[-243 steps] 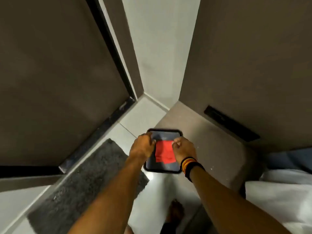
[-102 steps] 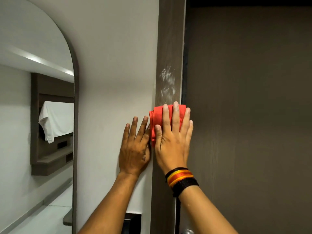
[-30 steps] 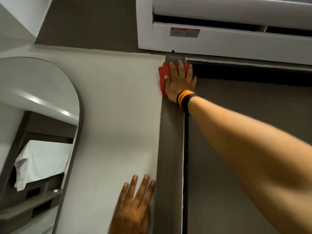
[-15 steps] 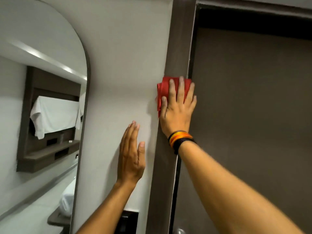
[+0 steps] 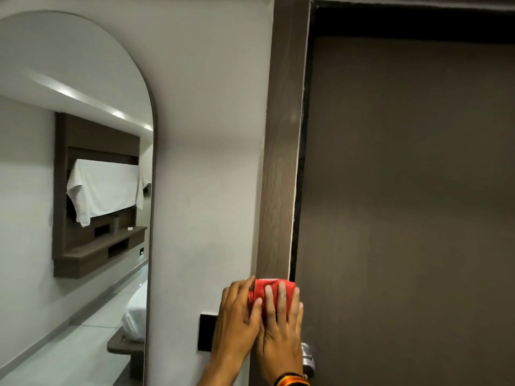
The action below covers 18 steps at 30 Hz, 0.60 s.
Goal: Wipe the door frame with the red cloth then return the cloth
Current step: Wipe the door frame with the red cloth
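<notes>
Head view: right hand [image 5: 280,324] is pressing flat, fingers spread, pinning the red cloth [image 5: 271,289] against the door frame [image 5: 280,190], low on the jamb just above the door handle [image 5: 308,358]. Left hand [image 5: 237,316] is lying open on the wall [image 5: 209,135], fingertips touching the cloth's left edge, partly covering a black switch plate [image 5: 206,331]. Half a second ago the cloth was higher up the jamb with the left hand apart from it; a second ago it was at the top corner. So the downward pass is covering most of the upright, and the stretch above is looking clean now, no white smears like earlier. Judging wiping nearly done on this side; lower jamb not in frame, and the return of the cloth is still pending. Further back, the arched mirror [image 5: 83,190] is reflecting a shelf unit and white sheet.
</notes>
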Each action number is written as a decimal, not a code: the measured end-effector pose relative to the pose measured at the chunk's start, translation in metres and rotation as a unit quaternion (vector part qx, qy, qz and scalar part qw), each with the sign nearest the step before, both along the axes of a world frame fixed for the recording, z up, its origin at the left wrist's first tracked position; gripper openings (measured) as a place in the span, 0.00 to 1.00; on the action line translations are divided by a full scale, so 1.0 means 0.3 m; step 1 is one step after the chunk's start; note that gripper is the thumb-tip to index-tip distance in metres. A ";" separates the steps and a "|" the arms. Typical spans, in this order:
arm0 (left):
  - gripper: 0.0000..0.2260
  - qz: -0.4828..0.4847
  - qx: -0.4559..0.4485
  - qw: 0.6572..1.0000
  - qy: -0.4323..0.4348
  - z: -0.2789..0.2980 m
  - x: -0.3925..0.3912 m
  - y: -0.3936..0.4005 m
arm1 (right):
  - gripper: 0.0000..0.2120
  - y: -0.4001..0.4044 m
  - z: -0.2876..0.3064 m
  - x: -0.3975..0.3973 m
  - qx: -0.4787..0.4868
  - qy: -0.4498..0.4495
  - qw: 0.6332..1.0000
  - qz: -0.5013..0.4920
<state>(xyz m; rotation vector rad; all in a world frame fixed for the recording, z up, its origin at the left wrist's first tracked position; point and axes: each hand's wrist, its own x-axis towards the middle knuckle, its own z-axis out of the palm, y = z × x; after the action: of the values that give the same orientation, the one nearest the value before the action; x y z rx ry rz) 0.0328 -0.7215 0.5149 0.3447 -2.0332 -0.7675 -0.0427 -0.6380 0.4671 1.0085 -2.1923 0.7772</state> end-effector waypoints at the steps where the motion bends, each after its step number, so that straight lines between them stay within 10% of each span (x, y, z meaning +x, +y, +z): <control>1: 0.21 -0.001 0.012 1.000 -0.006 -0.022 0.012 0.009 | 0.38 0.020 -0.009 0.017 0.021 -0.033 0.999 0.012; 5: 0.13 0.005 0.066 0.997 -0.028 -0.068 0.059 0.088 | 0.43 0.146 -0.012 0.107 0.007 -0.133 0.986 0.099; 9: 0.13 -0.067 0.038 0.997 -0.031 -0.076 0.094 0.207 | 0.45 0.329 -0.004 0.168 -0.212 -0.317 0.913 0.148; 18: 0.08 -0.269 0.154 0.947 -0.091 -0.194 0.080 0.605 | 0.21 0.928 -0.146 0.163 -0.351 -0.547 0.740 0.170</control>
<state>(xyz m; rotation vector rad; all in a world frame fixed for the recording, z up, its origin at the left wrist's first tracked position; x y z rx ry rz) 0.0567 -0.5399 0.4569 0.0238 -2.2080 -1.4432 0.0062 -0.3596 0.4233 0.5436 -2.1099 2.6583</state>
